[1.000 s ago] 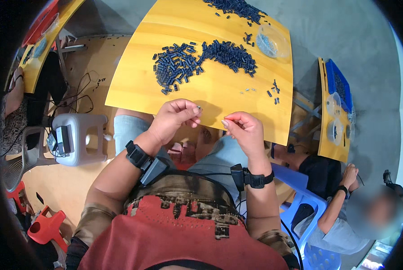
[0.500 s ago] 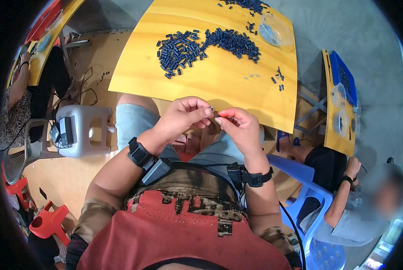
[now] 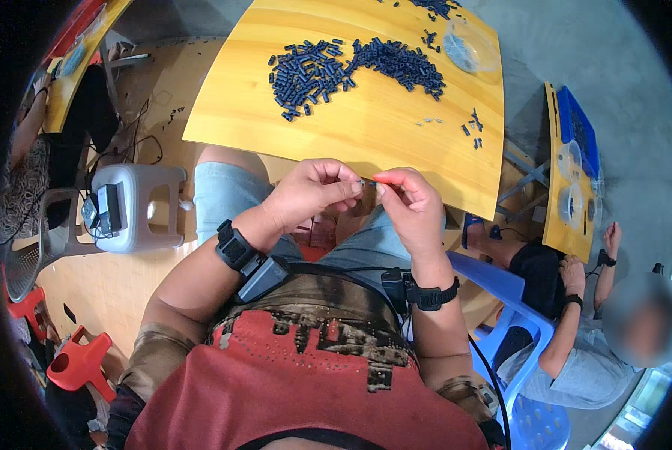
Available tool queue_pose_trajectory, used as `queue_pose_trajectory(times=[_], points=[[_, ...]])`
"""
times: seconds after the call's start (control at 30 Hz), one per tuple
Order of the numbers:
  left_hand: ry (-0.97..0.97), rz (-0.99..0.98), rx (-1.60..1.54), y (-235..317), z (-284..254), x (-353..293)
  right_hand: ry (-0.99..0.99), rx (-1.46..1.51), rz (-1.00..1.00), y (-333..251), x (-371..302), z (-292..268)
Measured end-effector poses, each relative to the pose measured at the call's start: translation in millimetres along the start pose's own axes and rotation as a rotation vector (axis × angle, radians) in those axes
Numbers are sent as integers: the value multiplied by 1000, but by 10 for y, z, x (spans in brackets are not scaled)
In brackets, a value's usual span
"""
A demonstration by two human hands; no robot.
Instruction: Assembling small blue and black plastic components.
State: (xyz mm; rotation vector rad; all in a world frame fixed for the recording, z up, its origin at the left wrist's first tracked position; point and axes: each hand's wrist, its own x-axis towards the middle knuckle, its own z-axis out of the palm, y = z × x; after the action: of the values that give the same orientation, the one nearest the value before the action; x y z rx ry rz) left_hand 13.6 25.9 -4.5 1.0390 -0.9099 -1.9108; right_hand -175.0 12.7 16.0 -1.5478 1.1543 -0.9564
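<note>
Close together over my lap, just off the table's near edge, both hands are in a pinch. My left hand (image 3: 313,193) grips a small piece with a shiny tip between thumb and forefinger. Facing it, my right hand (image 3: 411,204) pinches a small dark part (image 3: 371,182) at the fingertips. The two pieces appear to meet end to end; fingers hide most of both. Beyond my hands, small black cylindrical parts lie in a left pile (image 3: 302,79) and a right pile (image 3: 402,67) on the yellow table (image 3: 276,135).
A clear round container (image 3: 490,56) with small pieces stands at the table's far right. Several loose black parts (image 3: 473,129) and tiny silvery pieces (image 3: 429,121) lie nearer. A grey stool (image 3: 141,202) is at left. At right, a person sits on a blue chair (image 3: 493,281) beside another yellow table.
The gap between my fingertips has narrowed, and the two small pieces are now together. The view has shifted slightly. The person at right has raised one hand.
</note>
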Motion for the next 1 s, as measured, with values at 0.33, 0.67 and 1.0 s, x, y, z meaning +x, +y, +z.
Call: queue_pose_trajectory(times=[0.33, 0.67, 1.0], points=[[-120, 15, -62, -1, -27, -21, -44, -33, -107, -68, 17, 15], [-103, -15, -77, 27, 10, -75, -80, -211, -204, -212, -19, 10], [-109, -45, -89, 23, 5, -115, -88, -231, -253, -229, -62, 22]])
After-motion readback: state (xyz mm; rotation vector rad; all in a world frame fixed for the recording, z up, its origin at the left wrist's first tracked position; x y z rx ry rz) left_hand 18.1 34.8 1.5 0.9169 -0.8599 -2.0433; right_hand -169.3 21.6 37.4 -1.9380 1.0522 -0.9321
